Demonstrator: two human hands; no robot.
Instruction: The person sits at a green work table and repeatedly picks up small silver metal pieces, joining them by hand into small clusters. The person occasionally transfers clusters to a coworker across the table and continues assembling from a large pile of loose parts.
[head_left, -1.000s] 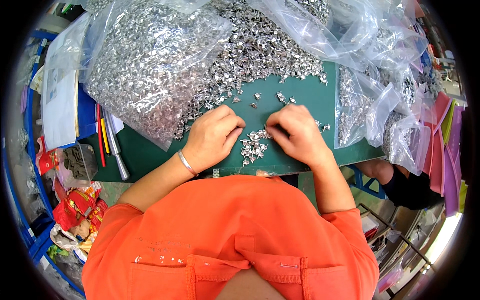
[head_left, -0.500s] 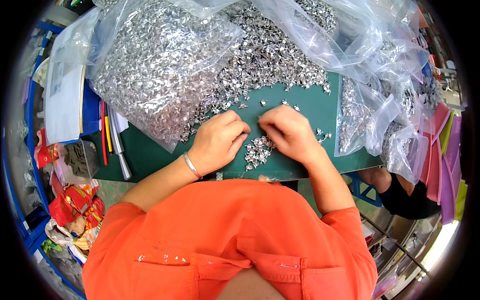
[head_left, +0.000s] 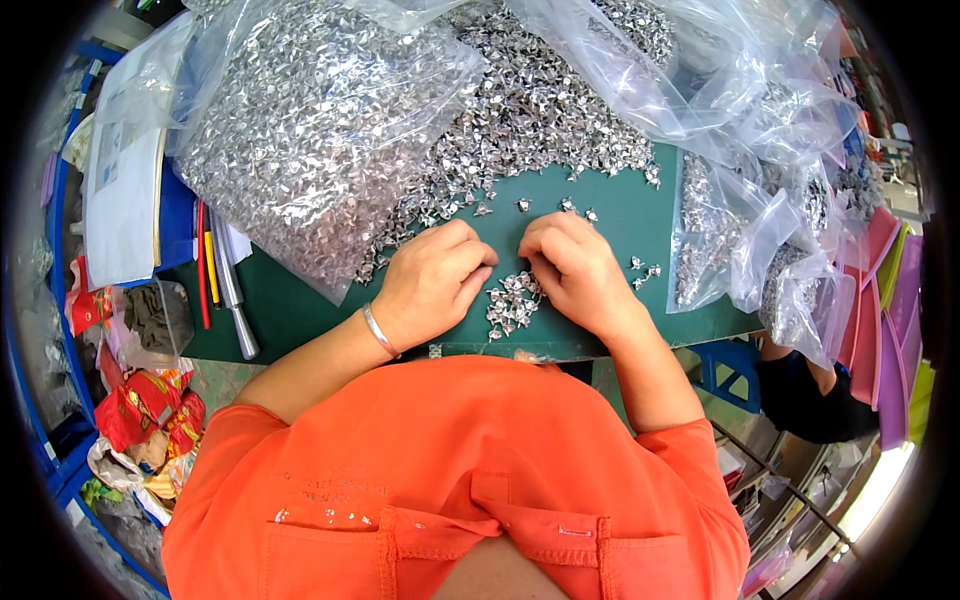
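My left hand [head_left: 430, 278], a metal bangle on its wrist, rests on the green tabletop with thumb and fingers pinched together. Facing it, my right hand [head_left: 578, 272] is closed too, its fingertips bent down over the edge of a small pile of shiny metal pieces [head_left: 513, 304]. These pieces look bent and pronged; their exact kind is unclear. Whatever either pinch holds is hidden or too small to name. Beyond my hands spreads a large heap of the same metal pieces [head_left: 540, 115]. A bulging clear plastic bag [head_left: 310, 140] full of them lies at the left.
Smaller clear bags of metal pieces [head_left: 705, 235] lie to the right. At the left are a red pen [head_left: 203, 265], a yellow pen [head_left: 212, 268], a silver tapered tool [head_left: 232, 295] and papers [head_left: 125, 190]. Another person's dark clothing [head_left: 815, 400] shows beyond the table's right edge.
My right hand's fingers have shifted slightly and curl more downward beside the small pile. My left hand stays nearly in place. The other person at the right has moved, and the bent knee no longer shows.
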